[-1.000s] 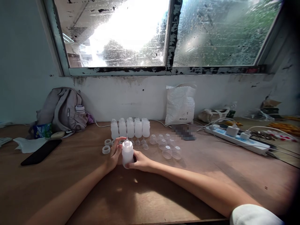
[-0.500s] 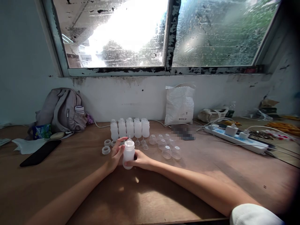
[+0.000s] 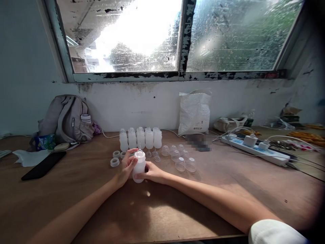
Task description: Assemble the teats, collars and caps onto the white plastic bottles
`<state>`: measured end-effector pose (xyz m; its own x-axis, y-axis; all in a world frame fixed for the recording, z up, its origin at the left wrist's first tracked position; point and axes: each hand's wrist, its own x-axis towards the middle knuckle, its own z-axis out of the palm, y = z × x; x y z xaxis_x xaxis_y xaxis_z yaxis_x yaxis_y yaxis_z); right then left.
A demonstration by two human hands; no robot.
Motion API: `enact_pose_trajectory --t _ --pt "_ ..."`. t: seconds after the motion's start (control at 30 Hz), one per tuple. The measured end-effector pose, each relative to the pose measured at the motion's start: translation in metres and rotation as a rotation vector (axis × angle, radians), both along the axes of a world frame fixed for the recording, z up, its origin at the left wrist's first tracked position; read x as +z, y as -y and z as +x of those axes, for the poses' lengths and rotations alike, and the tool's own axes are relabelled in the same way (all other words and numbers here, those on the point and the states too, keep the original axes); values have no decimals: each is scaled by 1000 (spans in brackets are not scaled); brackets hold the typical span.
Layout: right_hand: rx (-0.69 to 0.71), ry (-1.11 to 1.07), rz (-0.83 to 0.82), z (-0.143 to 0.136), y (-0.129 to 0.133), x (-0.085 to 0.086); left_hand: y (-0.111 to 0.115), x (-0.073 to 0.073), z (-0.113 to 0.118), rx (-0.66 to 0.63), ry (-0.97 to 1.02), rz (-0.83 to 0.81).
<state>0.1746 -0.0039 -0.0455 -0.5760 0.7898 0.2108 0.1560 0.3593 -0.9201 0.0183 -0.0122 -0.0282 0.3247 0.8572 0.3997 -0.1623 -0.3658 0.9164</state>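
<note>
Between my two hands is a frosted white baby bottle (image 3: 139, 169), slightly tilted, with a clear nipple (image 3: 139, 149) poking up at its top. My left hand (image 3: 126, 166) grips the bottle's upper left side, its thumb near the neck. Lower down, my right hand (image 3: 153, 173) wraps the right side with its thumb across the front. Behind them stands a row of several similar bottles (image 3: 140, 138). White rings (image 3: 114, 162) lie to the left, some partly hidden by my left hand. Clear nipples (image 3: 157, 158) sit behind my right hand, with clear dome caps (image 3: 180, 164) further right.
A black phone-like slab (image 3: 44, 166) and a grey backpack (image 3: 66, 118) are on the left of the wooden table (image 3: 208, 210). A white plastic bag (image 3: 194, 113) leans against the wall. On the right lies a power strip (image 3: 256, 150) with chargers and trailing cables.
Both hands keep hold of the bottle in nearly the same place. The bottle and fingers have shifted only very slightly.
</note>
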Motion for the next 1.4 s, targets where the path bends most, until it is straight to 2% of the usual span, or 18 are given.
enact_pose_trajectory --t 0.13,0.3,0.47,0.63,0.83,0.93,1.0,1.07,1.13,1.2,1.3,1.4 --pt "11 -10 24 0 1 1 -1 -1 0 65 27 7" --pt "-5 -34 -3 0 3 2 -4 -3 0 -19 41 -20" --pt "-6 -12 11 0 2 1 -9 -7 1 86 108 -91" --pt "-27 -9 -4 -1 2 2 -7 -5 -1 -15 104 -91" --pt "-4 -5 20 0 2 1 -8 -1 -3 35 106 -111" --pt "-23 30 28 0 2 0 -6 -2 -2 3 124 -120" --pt "-75 62 107 -1 4 1 -2 -2 0 -38 100 -99" --pt "-194 105 284 -1 8 2 6 -1 2 -63 93 -59" --pt "-329 177 478 -1 12 2 15 2 6 -44 111 3" --pt "-383 229 608 -1 16 1 26 5 10 10 119 63" --pt "-267 171 638 0 20 -2 40 12 15 71 81 47" --pt "-132 44 545 -1 24 0 47 18 16 34 53 10"
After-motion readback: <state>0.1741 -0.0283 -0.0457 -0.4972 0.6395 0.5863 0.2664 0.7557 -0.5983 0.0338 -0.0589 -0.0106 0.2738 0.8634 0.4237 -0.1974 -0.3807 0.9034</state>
